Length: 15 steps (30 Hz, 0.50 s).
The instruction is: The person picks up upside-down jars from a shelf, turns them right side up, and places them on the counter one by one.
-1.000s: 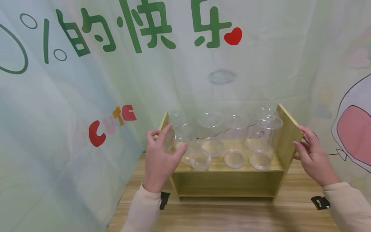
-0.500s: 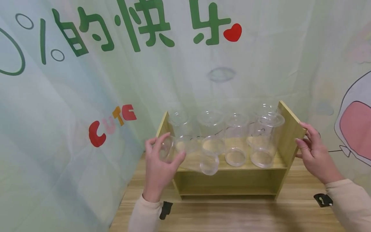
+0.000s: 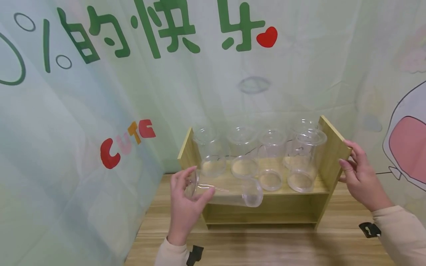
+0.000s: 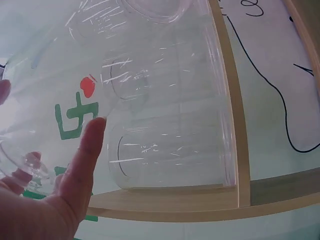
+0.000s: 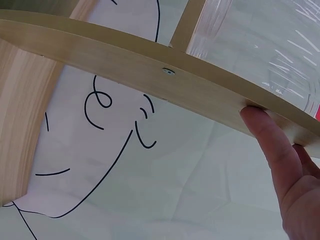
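Left hand (image 3: 184, 207): fingers grasping clear cup (image 3: 229, 192), tipped sideways. Right hand (image 3: 361, 179): fingers grasping shelf (image 3: 332, 155) side panel.

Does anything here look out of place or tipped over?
Yes. One clear plastic cup lies on its side, held at its rim by the left hand in front of the wooden shelf. The other cups stand upright on the shelf. Nothing looks spilled or broken.

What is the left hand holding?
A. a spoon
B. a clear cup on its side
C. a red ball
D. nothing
B: the left hand grips a clear plastic cup lying sideways in front of the wooden shelf.
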Each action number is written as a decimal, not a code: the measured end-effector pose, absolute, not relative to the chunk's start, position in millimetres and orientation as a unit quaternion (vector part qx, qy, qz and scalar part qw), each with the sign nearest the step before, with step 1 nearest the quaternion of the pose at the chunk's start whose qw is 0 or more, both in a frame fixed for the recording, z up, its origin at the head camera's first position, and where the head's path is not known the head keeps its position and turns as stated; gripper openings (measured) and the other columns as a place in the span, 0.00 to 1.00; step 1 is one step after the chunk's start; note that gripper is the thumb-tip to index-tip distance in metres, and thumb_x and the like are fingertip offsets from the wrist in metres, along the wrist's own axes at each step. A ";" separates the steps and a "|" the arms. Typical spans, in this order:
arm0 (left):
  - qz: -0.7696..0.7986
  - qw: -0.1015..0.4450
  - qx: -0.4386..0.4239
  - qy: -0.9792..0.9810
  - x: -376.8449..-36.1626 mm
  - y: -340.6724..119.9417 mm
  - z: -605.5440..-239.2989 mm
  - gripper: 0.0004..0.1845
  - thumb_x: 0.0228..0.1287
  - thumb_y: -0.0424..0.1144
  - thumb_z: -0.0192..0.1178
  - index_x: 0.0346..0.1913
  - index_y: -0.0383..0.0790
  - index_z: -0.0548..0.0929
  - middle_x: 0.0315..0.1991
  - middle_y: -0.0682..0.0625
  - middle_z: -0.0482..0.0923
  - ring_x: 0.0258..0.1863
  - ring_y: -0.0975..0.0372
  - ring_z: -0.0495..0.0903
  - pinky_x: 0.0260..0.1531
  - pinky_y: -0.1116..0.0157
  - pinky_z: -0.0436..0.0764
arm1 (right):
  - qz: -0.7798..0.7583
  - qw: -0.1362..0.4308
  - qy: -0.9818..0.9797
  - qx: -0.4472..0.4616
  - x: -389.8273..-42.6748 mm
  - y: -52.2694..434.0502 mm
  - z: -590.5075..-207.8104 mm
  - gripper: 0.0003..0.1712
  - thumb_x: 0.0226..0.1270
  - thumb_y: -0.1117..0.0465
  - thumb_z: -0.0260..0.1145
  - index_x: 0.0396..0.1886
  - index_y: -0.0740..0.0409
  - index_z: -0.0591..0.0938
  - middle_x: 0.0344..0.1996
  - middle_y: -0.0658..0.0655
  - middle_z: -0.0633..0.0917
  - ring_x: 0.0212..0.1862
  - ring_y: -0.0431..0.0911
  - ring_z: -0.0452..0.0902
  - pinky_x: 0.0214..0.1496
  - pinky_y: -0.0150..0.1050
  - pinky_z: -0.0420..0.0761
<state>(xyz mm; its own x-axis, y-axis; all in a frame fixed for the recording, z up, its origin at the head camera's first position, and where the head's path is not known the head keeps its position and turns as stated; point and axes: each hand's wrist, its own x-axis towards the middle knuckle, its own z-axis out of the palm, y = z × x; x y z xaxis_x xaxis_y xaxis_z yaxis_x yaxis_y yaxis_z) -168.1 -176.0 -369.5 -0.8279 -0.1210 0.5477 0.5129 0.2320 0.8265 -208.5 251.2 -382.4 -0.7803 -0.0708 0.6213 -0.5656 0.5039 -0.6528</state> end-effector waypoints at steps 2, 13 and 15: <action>-0.612 0.254 -0.141 -0.735 -167.8 -175.2 -373.9 0.34 0.49 0.31 0.76 0.62 0.48 0.77 0.55 0.43 0.64 0.48 0.45 0.69 0.31 0.58 0.86 | 0.460 0.270 -0.824 0.193 -208.2 251.5 -383.0 0.33 0.77 0.73 0.46 0.77 0.56 0.51 0.59 0.70 0.68 0.50 0.23 0.69 0.32 0.24 0.80; -0.641 0.220 -0.136 -0.723 -163.2 -170.9 -398.2 0.33 0.50 0.28 0.75 0.60 0.39 0.75 0.55 0.34 0.65 0.46 0.43 0.76 0.31 0.58 0.86 | 0.463 0.267 -0.824 0.188 -207.8 249.9 -380.0 0.33 0.77 0.73 0.45 0.77 0.55 0.49 0.60 0.68 0.69 0.50 0.24 0.69 0.32 0.23 0.79; -0.645 0.213 -0.133 -0.722 -162.4 -170.4 -402.3 0.33 0.49 0.28 0.75 0.60 0.38 0.74 0.55 0.35 0.66 0.45 0.45 0.78 0.31 0.58 0.86 | 0.463 0.265 -0.825 0.186 -207.2 249.5 -379.9 0.33 0.78 0.72 0.45 0.77 0.55 0.49 0.61 0.74 0.67 0.50 0.24 0.68 0.32 0.23 0.79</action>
